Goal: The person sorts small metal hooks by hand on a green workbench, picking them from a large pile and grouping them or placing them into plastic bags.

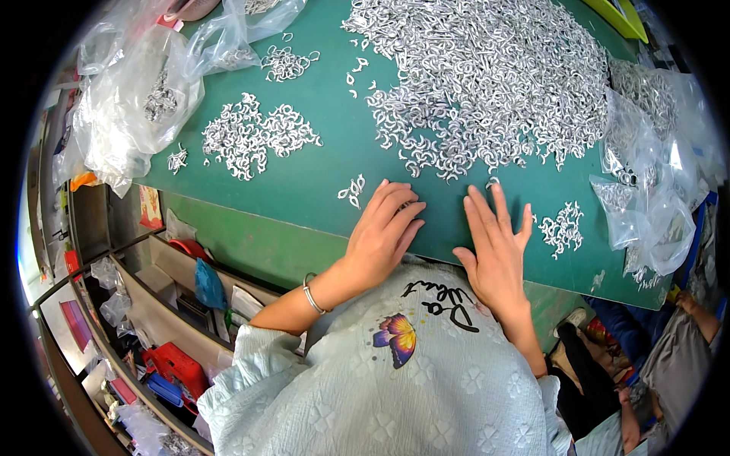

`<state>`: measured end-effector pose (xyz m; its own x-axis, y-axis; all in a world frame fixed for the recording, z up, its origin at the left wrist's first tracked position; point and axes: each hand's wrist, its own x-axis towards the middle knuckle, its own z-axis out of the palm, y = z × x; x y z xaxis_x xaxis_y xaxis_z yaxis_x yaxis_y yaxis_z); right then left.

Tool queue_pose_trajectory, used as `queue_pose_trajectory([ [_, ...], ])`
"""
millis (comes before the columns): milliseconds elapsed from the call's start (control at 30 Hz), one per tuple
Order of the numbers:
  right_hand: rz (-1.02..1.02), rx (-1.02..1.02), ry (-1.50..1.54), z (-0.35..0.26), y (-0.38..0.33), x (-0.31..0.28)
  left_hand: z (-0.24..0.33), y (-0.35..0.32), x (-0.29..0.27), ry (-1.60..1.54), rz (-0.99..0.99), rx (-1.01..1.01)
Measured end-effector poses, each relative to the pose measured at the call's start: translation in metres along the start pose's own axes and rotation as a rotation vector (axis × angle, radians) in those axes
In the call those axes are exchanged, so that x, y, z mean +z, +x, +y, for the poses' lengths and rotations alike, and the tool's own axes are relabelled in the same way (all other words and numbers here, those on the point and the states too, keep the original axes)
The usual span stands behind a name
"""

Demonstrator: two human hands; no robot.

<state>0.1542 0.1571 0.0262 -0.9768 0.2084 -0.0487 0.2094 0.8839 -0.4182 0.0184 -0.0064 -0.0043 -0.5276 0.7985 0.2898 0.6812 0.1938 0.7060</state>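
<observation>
My left hand [384,228] rests at the near part of the green tabletop [304,197], its fingers curled inward. Whatever lies under those fingers is mostly hidden. Beside it, to the left, is a small cluster of silvery pieces [353,190]. My right hand [494,237] lies palm down with fingers spread, the fingertips close to a small curved metal piece [493,182]. Just beyond both hands spreads a large heap of small silvery crescent-shaped metal pieces [487,83]. A smaller pile of crescents [563,228] lies right of my right hand.
Two more piles, a larger one [258,137] and a smaller one [287,64], sit on the left. Clear plastic bags [125,125] crowd the left edge; others [658,197] hold pieces at the right. An open drawer [171,262] is below left. Another person [677,365] is at lower right.
</observation>
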Motion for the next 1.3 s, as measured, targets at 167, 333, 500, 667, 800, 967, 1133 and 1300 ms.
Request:
queue_pose_trajectory([
  [167, -0.044, 0.050, -0.117, 0.009, -0.021, -0.001, 0.001, -0.003, 0.000, -0.016, 0.020, -0.033],
  [333, 0.162, 0.194, -0.160, 0.017, -0.020, -0.001, 0.003, -0.003, 0.002, 0.010, 0.029, -0.018],
  [500, 0.155, 0.152, -0.087, 0.007, 0.014, 0.012, 0.007, 0.001, 0.003, 0.010, 0.007, -0.015],
  [667, 0.028, 0.045, 0.113, 0.005, -0.003, 0.006, 0.007, -0.001, 0.002, 0.014, 0.014, -0.041],
  [800, 0.069, 0.043, -0.033, 0.009, 0.015, 0.004, 0.009, -0.001, 0.005, 0.003, -0.006, -0.070],
  [967, -0.105, -0.029, 0.033, -0.007, -0.003, 0.007, 0.011, -0.005, 0.008, -0.030, -0.028, -0.105],
  [1133, -0.063, -0.091, 0.220, -0.012, -0.004, 0.016, 0.013, -0.005, 0.014, -0.069, -0.028, -0.090],
  [1300, 0.132, -0.066, 0.327, 0.001, 0.012, 0.002, 0.019, -0.001, 0.013, -0.017, -0.070, -0.055],
])
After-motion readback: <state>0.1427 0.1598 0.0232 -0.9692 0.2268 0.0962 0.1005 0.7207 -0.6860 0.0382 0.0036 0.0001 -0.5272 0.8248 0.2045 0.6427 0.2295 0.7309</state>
